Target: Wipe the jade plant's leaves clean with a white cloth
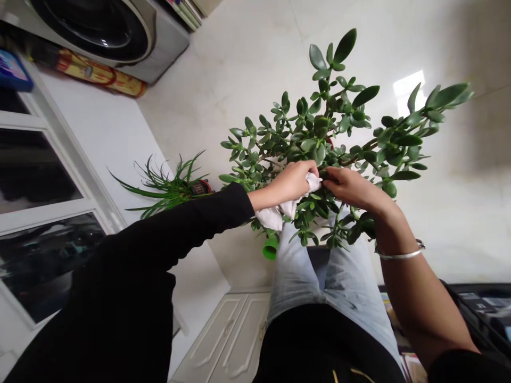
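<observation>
"Entry one, the main plant?"

"Bushy jade plant, thick glossy green oval leaves on woody stems, held up over the knees of pale blue jeans. Its base is hidden by foliage."

"Left hand?"

"Closed around a crumpled white cloth, which is pressed against the leaves. Black sleeve down to the wrist."

"Right hand?"

"Bare forearm with a thin silver bangle. Fingers nearly closed against a dark leaf; whether they truly hold it, I cannot tell."

"Nearby items?"

"Small green plastic cap just under the foliage, beside the cloth. Spiky narrow-leaved green plant to the left, well apart. Also a silver front-loading washing machine, white panelled cabinet doors and a white-framed glass door."
</observation>
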Motion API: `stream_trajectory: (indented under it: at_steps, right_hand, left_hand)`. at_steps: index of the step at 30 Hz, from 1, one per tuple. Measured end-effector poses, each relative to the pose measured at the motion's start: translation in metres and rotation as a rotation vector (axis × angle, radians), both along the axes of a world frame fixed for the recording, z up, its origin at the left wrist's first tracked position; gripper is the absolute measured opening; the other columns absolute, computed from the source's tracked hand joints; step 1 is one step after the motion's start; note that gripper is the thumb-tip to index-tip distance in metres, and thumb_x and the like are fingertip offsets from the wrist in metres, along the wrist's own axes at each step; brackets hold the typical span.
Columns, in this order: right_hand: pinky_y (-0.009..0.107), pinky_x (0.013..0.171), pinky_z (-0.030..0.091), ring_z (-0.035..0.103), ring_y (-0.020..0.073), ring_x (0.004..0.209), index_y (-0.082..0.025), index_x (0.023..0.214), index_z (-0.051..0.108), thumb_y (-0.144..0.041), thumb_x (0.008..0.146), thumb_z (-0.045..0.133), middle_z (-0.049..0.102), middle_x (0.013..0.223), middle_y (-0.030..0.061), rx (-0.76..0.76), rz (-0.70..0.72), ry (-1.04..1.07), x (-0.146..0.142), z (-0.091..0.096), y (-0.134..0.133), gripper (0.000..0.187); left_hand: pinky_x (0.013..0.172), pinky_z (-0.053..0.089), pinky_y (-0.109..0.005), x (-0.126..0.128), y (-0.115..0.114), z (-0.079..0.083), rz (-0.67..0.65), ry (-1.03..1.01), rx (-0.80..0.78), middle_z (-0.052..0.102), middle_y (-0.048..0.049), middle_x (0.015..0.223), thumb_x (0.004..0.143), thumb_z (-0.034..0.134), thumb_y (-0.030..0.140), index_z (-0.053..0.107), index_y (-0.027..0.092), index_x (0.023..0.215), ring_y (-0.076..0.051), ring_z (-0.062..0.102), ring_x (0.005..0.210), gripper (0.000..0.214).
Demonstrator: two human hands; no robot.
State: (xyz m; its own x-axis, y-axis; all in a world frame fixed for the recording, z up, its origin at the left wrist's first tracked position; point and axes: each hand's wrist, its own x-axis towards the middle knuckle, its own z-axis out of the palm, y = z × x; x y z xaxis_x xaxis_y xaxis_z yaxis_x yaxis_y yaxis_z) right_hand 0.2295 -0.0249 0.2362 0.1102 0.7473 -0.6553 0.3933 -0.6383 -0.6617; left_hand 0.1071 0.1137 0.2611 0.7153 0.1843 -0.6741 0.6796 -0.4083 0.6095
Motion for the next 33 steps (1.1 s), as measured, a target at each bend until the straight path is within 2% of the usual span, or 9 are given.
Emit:
stream_trajectory:
  at_steps: [4,9,13,17,23,28,33]
  right_hand:
    - [0.028,0.062,0.037,0.05,0.0158,0.063,-0.02,0.086,0.063,-0.019,0.093,0.052,0.064,0.074,0.003,-0.01,0.007,-0.033,0.0,0.0,-0.002,0.012]
    - [0.029,0.071,0.045,0.064,0.0206,0.079,-0.018,0.104,0.072,-0.018,0.094,0.051,0.075,0.093,0.0083,-0.044,0.007,-0.008,0.002,-0.002,-0.004,0.023]
    - [0.031,0.078,0.048,0.067,0.0225,0.087,-0.016,0.113,0.073,-0.016,0.094,0.051,0.077,0.102,0.011,-0.031,-0.008,0.034,0.005,-0.002,-0.006,0.029]
    - [0.03,0.077,0.048,0.065,0.0204,0.083,-0.015,0.118,0.071,-0.015,0.093,0.051,0.076,0.101,0.0098,-0.007,-0.041,0.053,0.005,-0.001,-0.008,0.032]
    - [0.03,0.07,0.045,0.061,0.0194,0.073,-0.014,0.121,0.068,-0.016,0.09,0.052,0.073,0.092,0.0087,-0.027,-0.061,0.046,0.002,0.002,-0.006,0.036]
    - [0.031,0.074,0.048,0.065,0.0219,0.08,-0.016,0.121,0.067,-0.015,0.086,0.053,0.076,0.102,0.0109,-0.012,-0.09,0.017,-0.001,0.0,-0.005,0.037]
    - [0.035,0.081,0.052,0.069,0.026,0.092,-0.017,0.117,0.067,-0.012,0.083,0.054,0.077,0.112,0.0129,0.002,-0.111,-0.004,-0.003,-0.002,-0.003,0.037]
  left_hand:
    - [0.084,0.051,-0.034,-0.003,0.009,0.01,0.035,-0.029,-0.017,0.078,-0.0068,0.096,0.082,0.059,0.006,0.072,0.017,0.092,-0.021,0.069,0.089,0.02]
    - [0.088,0.053,-0.035,-0.006,0.02,0.012,0.04,-0.034,0.022,0.079,-0.0063,0.099,0.083,0.057,0.004,0.074,0.018,0.094,-0.021,0.071,0.092,0.025]
    - [0.096,0.053,-0.036,-0.008,0.02,0.007,-0.067,0.022,0.064,0.08,-0.0089,0.116,0.086,0.059,0.005,0.075,0.019,0.11,-0.025,0.073,0.106,0.032]
    - [0.103,0.052,-0.036,-0.005,0.017,0.004,-0.133,0.045,0.07,0.075,-0.0127,0.133,0.089,0.057,0.005,0.071,0.017,0.128,-0.028,0.07,0.122,0.043]
    - [0.093,0.052,-0.032,0.004,0.014,-0.012,-0.156,0.073,-0.022,0.077,-0.011,0.124,0.082,0.054,-0.002,0.075,0.016,0.12,-0.025,0.071,0.11,0.048]
    - [0.081,0.049,-0.03,0.009,0.011,-0.024,-0.162,0.082,-0.048,0.077,-0.0103,0.112,0.08,0.056,0.001,0.075,0.015,0.114,-0.023,0.07,0.096,0.042]
    - [0.084,0.048,-0.028,0.012,0.008,-0.027,-0.14,0.096,-0.095,0.077,-0.0085,0.115,0.076,0.052,-0.002,0.074,0.015,0.113,-0.02,0.068,0.099,0.046]
